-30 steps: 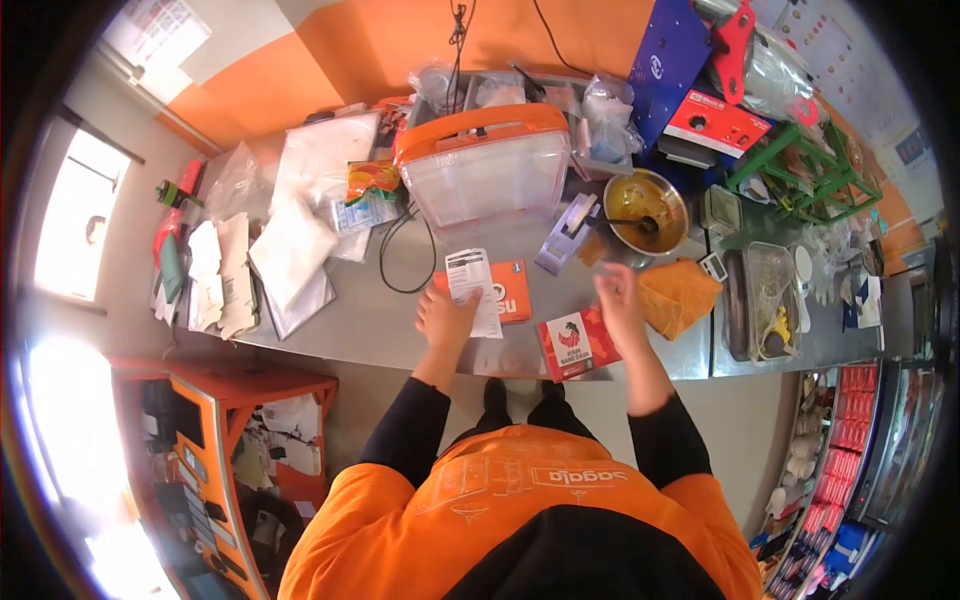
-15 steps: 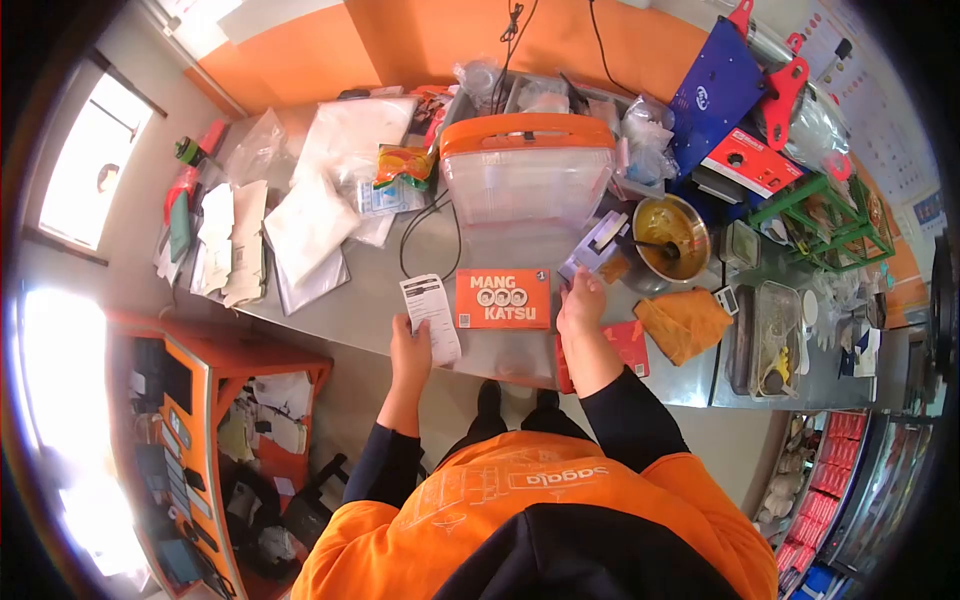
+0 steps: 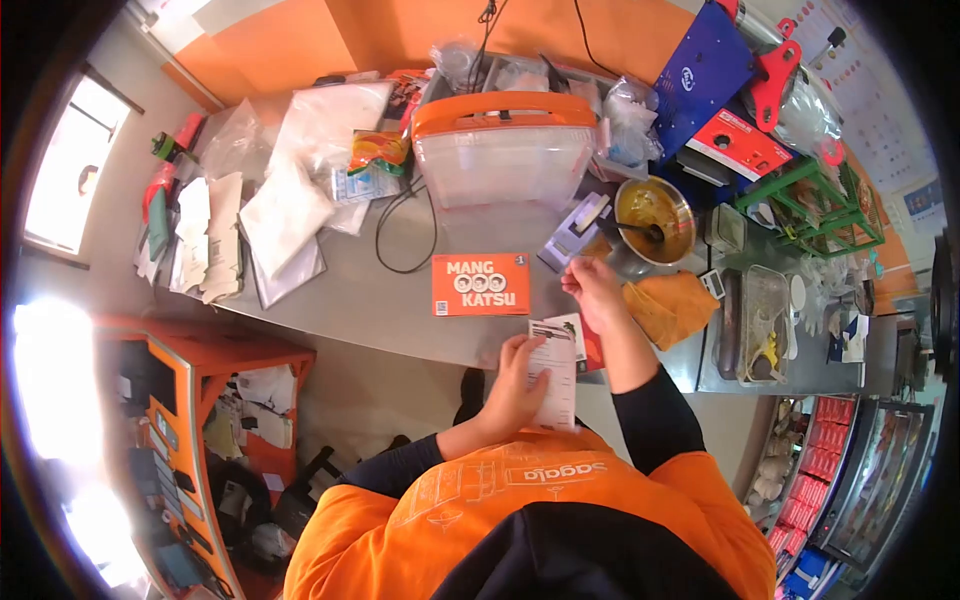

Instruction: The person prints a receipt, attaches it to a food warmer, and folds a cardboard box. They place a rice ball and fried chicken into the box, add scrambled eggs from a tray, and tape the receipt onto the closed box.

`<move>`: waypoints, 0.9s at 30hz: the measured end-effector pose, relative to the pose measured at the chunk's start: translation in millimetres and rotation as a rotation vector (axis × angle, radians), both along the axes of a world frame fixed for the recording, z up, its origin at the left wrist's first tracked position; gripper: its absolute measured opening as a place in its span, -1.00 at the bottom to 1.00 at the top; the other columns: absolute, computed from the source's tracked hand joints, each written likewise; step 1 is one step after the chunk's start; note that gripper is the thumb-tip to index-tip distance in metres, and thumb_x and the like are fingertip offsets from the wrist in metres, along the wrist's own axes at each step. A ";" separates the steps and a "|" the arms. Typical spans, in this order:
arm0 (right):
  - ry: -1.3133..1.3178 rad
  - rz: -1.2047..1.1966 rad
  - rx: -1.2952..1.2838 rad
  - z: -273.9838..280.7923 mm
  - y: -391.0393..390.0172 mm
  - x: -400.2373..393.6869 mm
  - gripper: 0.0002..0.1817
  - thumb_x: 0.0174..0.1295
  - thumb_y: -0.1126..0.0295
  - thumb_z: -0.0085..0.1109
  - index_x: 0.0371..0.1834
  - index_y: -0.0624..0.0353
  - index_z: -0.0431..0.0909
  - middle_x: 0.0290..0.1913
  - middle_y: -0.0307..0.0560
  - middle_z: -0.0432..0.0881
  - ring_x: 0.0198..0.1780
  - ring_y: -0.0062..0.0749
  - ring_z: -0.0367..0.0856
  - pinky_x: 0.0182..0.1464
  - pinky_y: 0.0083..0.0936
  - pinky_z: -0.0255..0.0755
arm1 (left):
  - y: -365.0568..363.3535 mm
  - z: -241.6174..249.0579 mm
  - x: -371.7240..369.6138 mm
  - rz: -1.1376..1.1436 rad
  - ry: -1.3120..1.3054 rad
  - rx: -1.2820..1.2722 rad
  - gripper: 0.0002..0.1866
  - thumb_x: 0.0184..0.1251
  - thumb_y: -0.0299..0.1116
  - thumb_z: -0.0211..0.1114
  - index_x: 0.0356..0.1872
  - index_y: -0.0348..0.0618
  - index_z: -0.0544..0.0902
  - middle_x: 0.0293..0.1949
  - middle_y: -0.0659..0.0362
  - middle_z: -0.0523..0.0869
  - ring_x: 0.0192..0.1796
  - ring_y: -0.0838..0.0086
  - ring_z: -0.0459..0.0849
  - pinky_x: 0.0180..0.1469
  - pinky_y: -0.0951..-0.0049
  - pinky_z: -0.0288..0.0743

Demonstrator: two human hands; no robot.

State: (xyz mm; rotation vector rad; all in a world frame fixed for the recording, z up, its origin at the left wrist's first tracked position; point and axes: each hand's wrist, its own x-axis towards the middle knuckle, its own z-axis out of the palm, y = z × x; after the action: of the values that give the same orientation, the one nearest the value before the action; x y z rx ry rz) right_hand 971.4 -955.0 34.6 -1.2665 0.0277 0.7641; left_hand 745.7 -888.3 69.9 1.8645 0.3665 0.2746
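My left hand (image 3: 516, 386) is closed on a long white printed receipt (image 3: 556, 385), held upright near the table's front edge. Just beyond and to the right, my right hand (image 3: 594, 287) has its fingers pinched together beside a light purple tape dispenser (image 3: 575, 236); what it holds, if anything, is too small to make out. An orange "MANG KATSU" box (image 3: 481, 285) lies flat on the metal table (image 3: 350, 300), left of my right hand. Partly hidden behind the receipt and my right arm is a red packet (image 3: 592, 352).
A clear bin with an orange lid (image 3: 502, 160) stands at the back. To its right are a metal bowl of yellow sauce (image 3: 654, 218), an orange cloth (image 3: 668, 308) and a green rack (image 3: 815, 215). White plastic sheets (image 3: 286, 212) lie at the left.
My left hand has moved right with the receipt, which is now in front of the red packet. My right hand has shifted slightly. The view has turned a little.
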 end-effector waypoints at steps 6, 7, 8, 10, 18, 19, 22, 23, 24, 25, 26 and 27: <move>-0.251 0.438 -0.024 57.5 -77.8 49.9 -0.94 0.54 0.43 0.12 -0.15 0.13 0.48 -0.37 -0.26 0.56 -0.35 -0.59 0.57 -0.31 -0.60 0.50 | -65.4 -19.9 45.2 -0.030 -0.015 0.077 -0.27 0.26 -0.47 0.44 0.45 -0.19 0.32 0.36 -0.23 0.29 0.41 -0.23 0.37 0.36 0.06 0.45; -0.300 0.549 -0.044 59.2 -84.4 56.7 -0.97 0.52 0.47 0.13 -0.13 0.14 0.50 -0.39 -0.28 0.53 -0.40 -0.61 0.51 -0.35 -0.64 0.43 | -70.8 -23.0 51.9 0.001 -0.027 0.071 -0.25 0.27 -0.47 0.44 0.48 -0.19 0.31 0.37 -0.23 0.31 0.37 -0.24 0.42 0.34 0.06 0.48; -0.317 0.655 -0.083 57.4 -88.7 63.6 -0.98 0.52 0.47 0.13 -0.11 0.14 0.50 -0.38 -0.29 0.52 -0.40 -0.63 0.50 -0.34 -0.65 0.42 | -76.1 -25.6 56.7 0.029 -0.028 0.125 -0.26 0.29 -0.47 0.42 0.48 -0.19 0.31 0.37 -0.22 0.32 0.36 -0.24 0.44 0.33 0.06 0.50; -0.358 0.872 -0.157 55.9 -91.5 78.5 -0.98 0.51 0.49 0.12 -0.08 0.14 0.51 -0.35 -0.32 0.51 -0.40 -0.65 0.47 -0.32 -0.67 0.42 | -84.8 -29.3 62.8 0.088 -0.033 0.238 -0.28 0.33 -0.47 0.38 0.49 -0.19 0.31 0.36 -0.21 0.34 0.33 -0.24 0.48 0.29 0.07 0.53; -0.867 1.509 -0.401 40.0 -49.9 94.9 -0.69 0.53 0.45 -0.01 0.28 0.09 0.28 -0.22 0.03 0.71 -0.14 -0.19 0.74 -0.10 -0.25 0.51 | -117.9 -24.6 63.5 0.327 0.292 0.512 -0.29 0.33 -0.27 0.38 0.48 -0.18 0.37 0.36 -0.12 0.39 0.36 -0.09 0.49 0.24 0.01 0.53; -0.955 1.553 -0.400 41.3 -43.4 92.6 -0.63 0.52 0.47 -0.06 0.34 0.04 0.21 -0.17 0.06 0.75 -0.01 -0.03 0.75 -0.05 -0.16 0.52 | -120.1 -24.3 63.0 0.323 0.333 0.618 -0.27 0.32 -0.22 0.38 0.49 -0.17 0.36 0.40 -0.08 0.37 0.40 -0.03 0.45 0.27 0.00 0.48; -1.033 1.731 -0.481 47.6 -24.0 86.8 -0.61 0.48 0.47 -0.01 0.32 0.03 0.21 -0.13 0.08 0.75 -0.01 0.03 0.74 -0.05 -0.13 0.53 | -122.3 -27.9 62.0 0.300 0.449 0.854 -0.21 0.31 -0.09 0.36 0.52 -0.13 0.34 0.52 0.03 0.29 0.52 0.12 0.29 0.37 -0.03 0.29; -1.076 1.761 -0.462 44.5 -19.2 86.8 -0.59 0.47 0.42 0.05 0.31 0.03 0.22 -0.13 0.06 0.75 -0.03 0.04 0.73 -0.06 -0.10 0.53 | -122.5 -31.0 62.7 0.284 0.478 0.877 -0.20 0.32 -0.04 0.32 0.54 -0.12 0.32 0.57 0.07 0.25 0.57 0.15 0.22 0.43 -0.04 0.20; -1.116 1.790 -0.443 38.1 -14.6 87.0 -0.58 0.45 0.38 0.11 0.30 0.03 0.23 -0.13 0.04 0.75 -0.04 0.06 0.73 -0.07 -0.07 0.52 | -122.8 -34.2 63.0 0.266 0.507 0.899 -0.18 0.33 0.01 0.29 0.56 -0.10 0.30 0.61 0.12 0.22 0.61 0.19 0.16 0.48 -0.05 0.11; -1.156 1.817 -0.425 33.1 -10.1 87.3 -0.56 0.43 0.34 0.17 0.29 0.04 0.25 -0.13 0.03 0.75 -0.05 0.08 0.73 -0.07 -0.04 0.51 | -123.9 -37.5 62.6 0.275 0.508 0.909 -0.19 0.34 0.01 0.28 0.56 -0.10 0.30 0.62 0.12 0.21 0.62 0.20 0.13 0.49 -0.07 0.08; -1.178 1.842 -0.397 28.5 -6.0 88.5 -0.56 0.43 0.34 0.17 0.29 0.04 0.25 -0.15 0.02 0.74 -0.06 0.08 0.72 -0.08 -0.04 0.51 | -125.2 -40.4 61.5 0.283 0.508 0.920 -0.19 0.36 0.01 0.26 0.57 -0.10 0.30 0.63 0.12 0.20 0.64 0.20 0.11 0.50 -0.09 0.06; -1.199 1.865 -0.370 23.9 -2.4 90.1 -0.56 0.43 0.33 0.18 0.29 0.04 0.25 -0.17 0.01 0.74 -0.08 0.08 0.72 -0.09 -0.04 0.50 | -127.0 -43.1 60.0 0.289 0.508 0.929 -0.20 0.37 0.01 0.25 0.57 -0.09 0.30 0.63 0.12 0.19 0.65 0.20 0.09 0.51 -0.11 0.03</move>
State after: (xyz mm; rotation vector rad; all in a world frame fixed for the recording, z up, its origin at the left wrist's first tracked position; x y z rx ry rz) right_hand 1061.5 -957.4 58.4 -1.7061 -2.3240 1.3489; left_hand 805.7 -1015.3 26.8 2.8011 0.9823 0.1659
